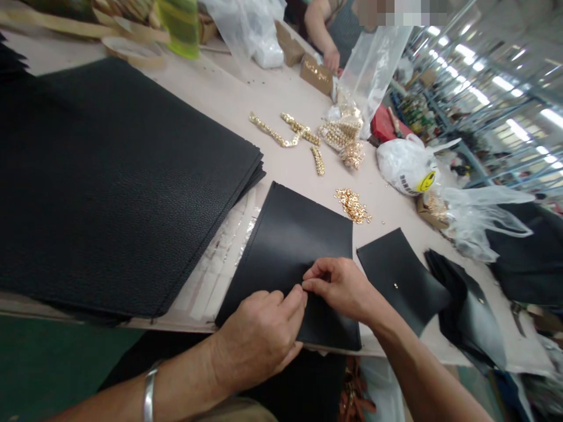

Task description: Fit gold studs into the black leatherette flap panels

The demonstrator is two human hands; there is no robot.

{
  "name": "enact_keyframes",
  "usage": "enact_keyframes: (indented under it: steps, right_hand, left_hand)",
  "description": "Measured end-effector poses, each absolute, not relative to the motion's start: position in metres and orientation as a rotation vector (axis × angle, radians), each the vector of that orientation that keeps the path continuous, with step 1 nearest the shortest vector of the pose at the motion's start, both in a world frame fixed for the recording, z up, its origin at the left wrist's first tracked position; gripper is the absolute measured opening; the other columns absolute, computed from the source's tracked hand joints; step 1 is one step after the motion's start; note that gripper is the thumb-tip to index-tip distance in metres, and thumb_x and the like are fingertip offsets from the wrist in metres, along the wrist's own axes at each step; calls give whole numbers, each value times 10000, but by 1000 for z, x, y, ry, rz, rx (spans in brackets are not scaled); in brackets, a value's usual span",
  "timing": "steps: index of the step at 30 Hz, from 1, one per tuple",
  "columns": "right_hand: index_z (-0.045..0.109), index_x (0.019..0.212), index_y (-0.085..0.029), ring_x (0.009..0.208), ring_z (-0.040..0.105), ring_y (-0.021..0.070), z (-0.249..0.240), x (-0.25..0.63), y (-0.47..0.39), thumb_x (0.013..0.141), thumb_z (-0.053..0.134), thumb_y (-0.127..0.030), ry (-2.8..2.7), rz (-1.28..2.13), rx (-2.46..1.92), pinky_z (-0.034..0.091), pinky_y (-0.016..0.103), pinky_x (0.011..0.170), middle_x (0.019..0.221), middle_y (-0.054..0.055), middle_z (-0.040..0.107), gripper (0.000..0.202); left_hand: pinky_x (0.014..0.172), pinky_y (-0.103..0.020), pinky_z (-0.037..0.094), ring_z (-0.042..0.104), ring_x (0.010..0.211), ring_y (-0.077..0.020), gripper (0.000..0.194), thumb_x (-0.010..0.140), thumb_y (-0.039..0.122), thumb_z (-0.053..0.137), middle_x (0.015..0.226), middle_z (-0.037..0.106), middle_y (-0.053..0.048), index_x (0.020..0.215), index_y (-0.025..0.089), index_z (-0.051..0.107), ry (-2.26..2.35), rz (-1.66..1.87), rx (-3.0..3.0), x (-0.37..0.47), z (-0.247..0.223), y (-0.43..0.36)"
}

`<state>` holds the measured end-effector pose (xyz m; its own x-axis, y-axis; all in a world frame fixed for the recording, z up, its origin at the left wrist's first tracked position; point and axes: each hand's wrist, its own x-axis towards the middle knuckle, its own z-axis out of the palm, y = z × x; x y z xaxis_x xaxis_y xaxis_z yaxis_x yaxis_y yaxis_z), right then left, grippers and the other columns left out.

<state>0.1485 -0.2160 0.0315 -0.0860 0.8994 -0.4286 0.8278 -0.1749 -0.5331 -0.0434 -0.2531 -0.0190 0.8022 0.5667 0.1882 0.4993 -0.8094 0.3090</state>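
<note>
A smooth black leather panel (303, 228) lies at the table's front edge before me. My left hand (266, 331), with a silver bangle on the wrist, is closed over its lower part, fingertips together near the panel's middle. There my right hand (341, 287) meets it, thumb and forefinger pinched. Whatever sits between the fingertips is too small and covered to make out. To the right is another black leather panel (400, 269) bearing a small gold-coloured fitting (395, 286). Beyond my panel lies a pile of small gold-coloured metal pieces (352, 205).
A stack of grained black leather sheets (132, 176) covers the left side. Gold-coloured strips (281, 135), clear plastic bags (373, 64) and a white bag (404, 164) lie farther back. More black panels (466, 305) are at right. Across the table, another person's hand (332, 58) is near a cardboard box (315, 73).
</note>
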Motion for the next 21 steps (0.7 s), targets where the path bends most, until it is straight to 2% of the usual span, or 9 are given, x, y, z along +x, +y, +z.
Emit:
enact_keyframes:
  steps: [5, 12, 14, 17, 19, 21]
  right_hand:
    - [667, 697, -192, 536, 568, 115, 37, 148, -199, 724, 727, -223, -1907, 1284, -2155, 364, 206, 468, 574, -34, 631, 72]
    - [626, 641, -193, 528, 543, 103, 45, 138, -190, 713, 751, -186, -1923, 1256, -2247, 339, 203, 470, 537, -53, 587, 145]
    - [640, 666, -189, 526, 542, 98, 43, 138, -193, 702, 768, -173, -1851, 1276, -2245, 355, 204, 489, 547, -61, 583, 134]
    - [686, 811, -192, 568, 568, 103, 38, 144, -201, 700, 798, -196, -1762, 1283, -2130, 412, 202, 531, 625, -59, 608, 158]
    - [699, 897, -201, 674, 615, 133, 36, 151, -210, 728, 793, -242, -1813, 1047, -2065, 470, 229, 629, 739, -26, 649, 198]
    - [698, 983, -206, 848, 640, 189, 36, 161, -220, 778, 752, -280, -1852, 615, -2103, 492, 292, 787, 908, 35, 669, 225]
  left_hand:
    - [650, -366, 485, 626, 816, -214, 496, 899, 384, 534, 1301, 644, -109, 1302, 95, 562, 815, 414, 2750, -45, -22, -253]
    - [636, -359, 492, 649, 762, -208, 448, 830, 185, 469, 1179, 718, -95, 1240, 108, 635, 833, 569, 2762, -42, -28, -251]
    - [638, -361, 504, 668, 765, -209, 459, 814, 120, 445, 1155, 729, -83, 1223, 124, 653, 827, 607, 2778, -42, -29, -251]
    - [616, -353, 516, 693, 754, -207, 458, 817, 53, 397, 1095, 751, -79, 1153, 139, 698, 825, 726, 2839, -44, -30, -248]
    - [615, -340, 527, 705, 756, -202, 451, 817, 44, 387, 1070, 757, -83, 1115, 136, 712, 805, 825, 2878, -46, -31, -244]
    - [647, -317, 542, 715, 784, -190, 436, 815, 57, 398, 1076, 754, -84, 1118, 132, 702, 747, 923, 2902, -49, -33, -242]
